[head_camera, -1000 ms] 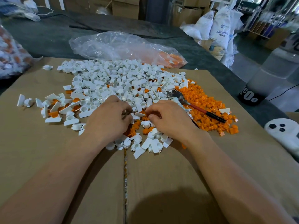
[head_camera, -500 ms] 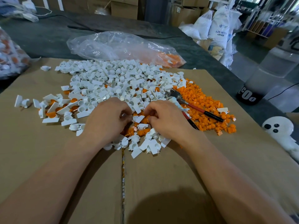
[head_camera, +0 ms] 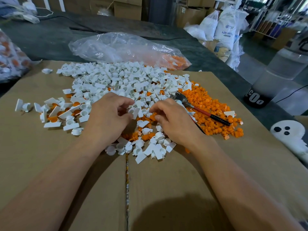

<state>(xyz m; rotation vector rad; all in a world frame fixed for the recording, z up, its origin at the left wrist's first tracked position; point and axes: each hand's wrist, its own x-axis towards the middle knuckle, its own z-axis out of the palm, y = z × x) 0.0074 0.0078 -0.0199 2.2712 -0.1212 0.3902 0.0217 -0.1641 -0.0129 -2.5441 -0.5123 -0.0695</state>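
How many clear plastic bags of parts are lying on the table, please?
2. One clear bag lies behind the white pile; the other bag sits at the left edge, partly cut off. More may be out of view.

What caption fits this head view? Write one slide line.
Left hand and right hand pick through small white plastic caps and orange plastic plugs heaped on a brown cardboard sheet.
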